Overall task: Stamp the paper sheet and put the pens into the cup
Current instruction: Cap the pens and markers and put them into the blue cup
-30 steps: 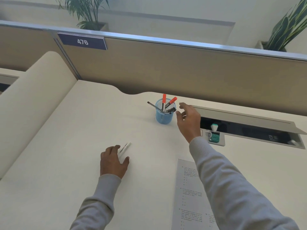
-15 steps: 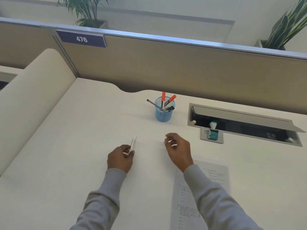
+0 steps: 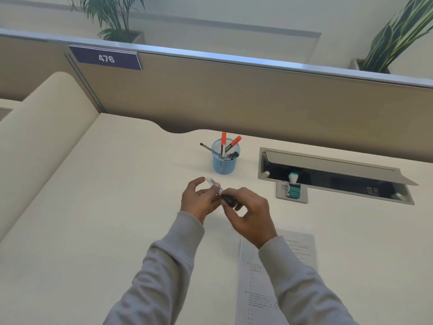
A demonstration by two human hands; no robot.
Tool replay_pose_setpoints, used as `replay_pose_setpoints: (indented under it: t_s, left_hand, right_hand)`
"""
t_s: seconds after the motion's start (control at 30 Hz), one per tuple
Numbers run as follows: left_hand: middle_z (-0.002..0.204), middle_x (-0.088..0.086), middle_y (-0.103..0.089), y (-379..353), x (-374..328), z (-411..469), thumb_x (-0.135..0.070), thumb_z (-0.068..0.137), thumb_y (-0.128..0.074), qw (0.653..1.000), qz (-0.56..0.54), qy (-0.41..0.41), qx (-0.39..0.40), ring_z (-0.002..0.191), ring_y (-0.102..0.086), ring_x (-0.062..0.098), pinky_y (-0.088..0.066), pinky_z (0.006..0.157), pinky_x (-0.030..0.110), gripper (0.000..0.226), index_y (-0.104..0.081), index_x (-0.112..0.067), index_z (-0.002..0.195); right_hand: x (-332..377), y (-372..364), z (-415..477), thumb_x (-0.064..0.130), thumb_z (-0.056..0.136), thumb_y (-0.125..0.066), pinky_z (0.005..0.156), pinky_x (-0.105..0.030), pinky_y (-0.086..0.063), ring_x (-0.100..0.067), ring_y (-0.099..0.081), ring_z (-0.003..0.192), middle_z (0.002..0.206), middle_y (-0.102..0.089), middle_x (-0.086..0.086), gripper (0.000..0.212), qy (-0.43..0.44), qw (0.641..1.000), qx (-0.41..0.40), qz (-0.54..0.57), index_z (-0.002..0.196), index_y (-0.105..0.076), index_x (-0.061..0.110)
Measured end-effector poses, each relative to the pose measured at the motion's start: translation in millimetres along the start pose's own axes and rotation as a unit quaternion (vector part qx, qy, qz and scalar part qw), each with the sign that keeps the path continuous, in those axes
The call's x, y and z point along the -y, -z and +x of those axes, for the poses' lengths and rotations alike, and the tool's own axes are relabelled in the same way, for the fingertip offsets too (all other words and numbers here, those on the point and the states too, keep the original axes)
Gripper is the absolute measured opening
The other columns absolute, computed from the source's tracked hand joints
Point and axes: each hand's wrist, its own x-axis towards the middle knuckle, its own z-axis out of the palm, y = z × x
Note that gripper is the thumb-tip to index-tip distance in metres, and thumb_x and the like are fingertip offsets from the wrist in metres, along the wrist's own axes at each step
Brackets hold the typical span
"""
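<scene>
Clear pen (image 3: 216,186) held above desk; blue cup (image 3: 222,163) upright; paper sheet (image 3: 276,277) flat.

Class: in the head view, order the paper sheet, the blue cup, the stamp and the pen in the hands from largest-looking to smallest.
1. Paper sheet
2. Blue cup
3. Stamp and pen: too close to rank; the hands hide part of the pen.

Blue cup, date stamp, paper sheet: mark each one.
blue cup (image 3: 222,165), head view, front wall
date stamp (image 3: 293,190), head view, teal band block
paper sheet (image 3: 262,299), head view, printed left part
</scene>
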Motion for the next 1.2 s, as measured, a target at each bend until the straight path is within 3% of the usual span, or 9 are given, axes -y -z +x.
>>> replay_pose_setpoints:
  t_s: [0.1, 0.2, 0.27, 0.37, 0.5, 0.67, 0.8, 1.03, 1.2]
  left_hand:
    - [0.094, 0.018, -0.072, -11, 0, 4, -0.02, 0.085, -0.078, 1.0, 0.009, -0.03, -0.003, 0.072, -0.077, 0.022, -0.061, 0.062, 0.03, 0.049, -0.048, -0.016, 0.124]
    - [0.089, 0.005, -0.073, -14, 9, 11, -0.038, 0.088, -0.072, 0.977, 0.164, -0.126, -0.046, 0.081, -0.075, 0.022, -0.061, 0.076, 0.037, 0.046, -0.052, -0.017, 0.123]
    - [0.099, -0.002, -0.071, -7, 19, 19, -0.041, 0.092, -0.064, 0.906, 0.356, -0.223, -0.055, 0.098, -0.069, 0.023, -0.054, 0.09, 0.036, 0.043, -0.053, -0.017, 0.126]
    - [0.143, 0.007, -0.053, 7, 39, 36, -0.039, 0.098, -0.052, 0.773, 0.569, -0.279, -0.024, 0.134, -0.043, 0.027, -0.034, 0.112, 0.037, 0.05, -0.047, -0.012, 0.14]
    - [0.165, 0.005, -0.018, 20, 63, 52, -0.049, 0.101, -0.035, 0.687, 0.685, -0.244, -0.011, 0.152, -0.016, 0.025, -0.016, 0.122, 0.041, 0.06, -0.03, -0.017, 0.152]
    - [0.167, 0.004, -0.007, 28, 82, 56, -0.05, 0.102, -0.028, 0.686, 0.693, -0.224, -0.016, 0.153, -0.01, 0.024, -0.01, 0.123, 0.042, 0.061, -0.025, -0.019, 0.155]
    - [0.167, 0.004, -0.006, 33, 90, 58, -0.047, 0.103, -0.028, 0.675, 0.7, -0.233, -0.015, 0.154, -0.004, 0.022, -0.005, 0.124, 0.041, 0.062, -0.02, -0.019, 0.157]
    - [0.166, 0.005, -0.013, 36, 95, 61, -0.047, 0.102, -0.031, 0.678, 0.693, -0.243, -0.024, 0.154, -0.009, 0.023, -0.008, 0.124, 0.041, 0.061, -0.026, -0.019, 0.155]
    - [0.166, 0.004, -0.012, 36, 97, 63, -0.047, 0.102, -0.03, 0.675, 0.695, -0.245, -0.027, 0.154, -0.009, 0.023, -0.007, 0.124, 0.041, 0.061, -0.026, -0.02, 0.155]
  right_hand:
    - [1, 14, 17, 0.008, 0.087, -0.076, 0.061, -0.03, -0.056, -0.013, -0.062, 0.067, 0.082, -0.07, -0.001, 0.017, 0.013, 0.998, -0.065, -0.015, 0.104, -0.074, 0.008]
    - [0, 27, 37, 0.008, 0.087, -0.076, 0.061, -0.024, -0.058, -0.009, -0.064, 0.068, 0.085, -0.072, -0.002, 0.016, 0.012, 0.993, -0.119, -0.011, 0.103, -0.075, 0.005]
    - [0, 34, 53, 0.009, 0.088, -0.076, 0.062, -0.016, -0.056, -0.006, -0.064, 0.07, 0.086, -0.073, -0.003, 0.016, 0.012, 0.989, -0.148, -0.015, 0.104, -0.074, 0.006]
    - [-1, 39, 76, 0.009, 0.088, -0.075, 0.059, -0.01, -0.05, -0.005, -0.063, 0.068, 0.085, -0.073, -0.002, 0.015, 0.001, 0.983, -0.182, -0.02, 0.102, -0.074, 0.007]
    - [-7, 37, 101, 0.014, 0.09, -0.072, 0.056, -0.019, -0.052, -0.009, -0.062, 0.064, 0.083, -0.071, 0.001, 0.012, -0.015, 0.981, -0.192, -0.032, 0.101, -0.073, 0.011]
    - [-25, 25, 122, 0.022, 0.092, -0.068, 0.064, -0.035, -0.055, -0.017, -0.061, 0.063, 0.076, -0.069, 0.003, 0.009, -0.053, 0.984, -0.152, -0.072, 0.094, -0.07, 0.014]
    - [-45, 14, 128, 0.028, 0.092, -0.066, 0.067, -0.038, -0.053, -0.018, -0.056, 0.061, 0.068, -0.064, 0.005, 0.013, -0.11, 0.984, -0.104, -0.099, 0.087, -0.069, 0.016]
    - [-64, 1, 128, 0.028, 0.101, -0.054, 0.096, -0.048, -0.05, -0.033, -0.068, 0.091, 0.099, -0.078, -0.009, 0.027, -0.228, 0.97, -0.019, -0.082, 0.113, -0.073, 0.014]
    - [-64, 4, 115, 0.015, 0.101, -0.049, 0.098, -0.044, -0.049, -0.037, -0.062, 0.11, 0.106, -0.077, -0.013, 0.03, -0.275, 0.959, -0.037, -0.059, 0.124, -0.068, 0.011]
